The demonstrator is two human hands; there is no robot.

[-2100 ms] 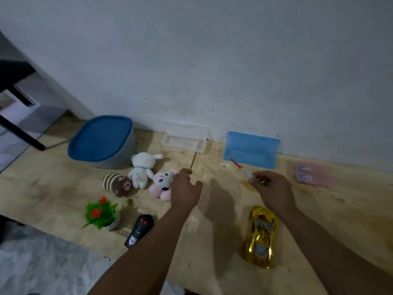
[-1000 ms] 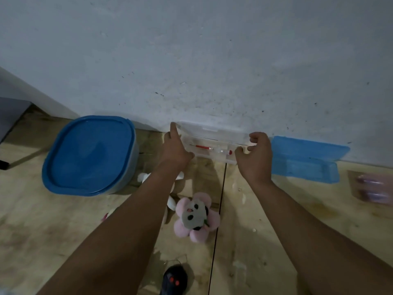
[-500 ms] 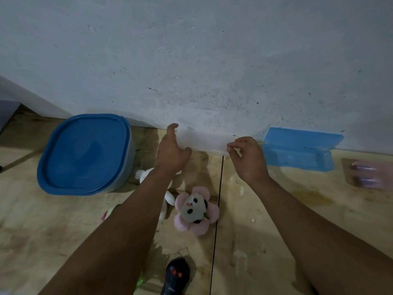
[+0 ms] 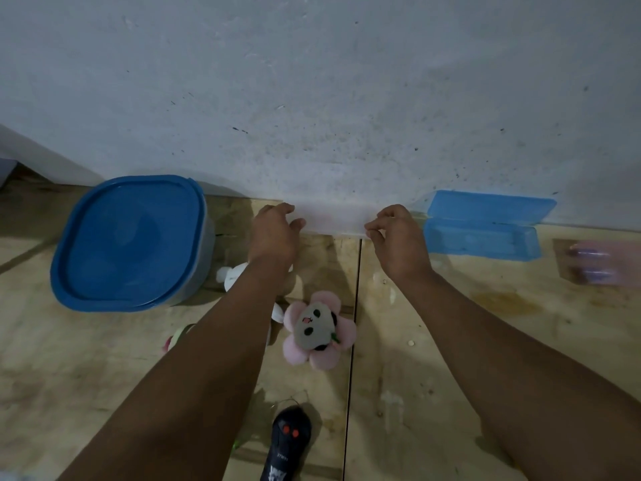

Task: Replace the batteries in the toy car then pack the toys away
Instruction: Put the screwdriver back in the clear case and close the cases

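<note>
Translucent white plastic case (image 4: pixel 334 218) sits closed against the wall (image 4: pixel 312 98), directly between both hands. Left hand (image 4: pixel 274 230) at the case's left end, fingers loosely curved over the top edge, thumb at the front face; looks like touching, a firm grip can't be confirmed. Right hand (image 4: pixel 395 234) at the right end, thumb and forefinger curled in a pinch at the lower front corner of the case.

Blue case (image 4: pixel 482 234) just right of the right hand, lid open and leaning on the wall. Further right, a pink packet (image 4: pixel 596 260), blurred, contents unclear. Well left of the left hand, a blue-lidded tub (image 4: pixel 128 241), lid on.

Below the left wrist, a white plush (image 4: pixel 230 276) mostly hidden by the forearm. Pink flower plush with a panda face (image 4: pixel 317 331) lies between the two forearms, nearer the left one, face up. Black remote control (image 4: pixel 286 446) with two red buttons at the bottom edge, between the forearms, close to the left arm. Small pink-and-green bit (image 4: pixel 177 338) peeks out left of the left forearm, can't tell what it is.

Toy car is out of frame in the head view. All items rest on a plywood tabletop (image 4: pixel 485 341) with a seam running between the hands.
</note>
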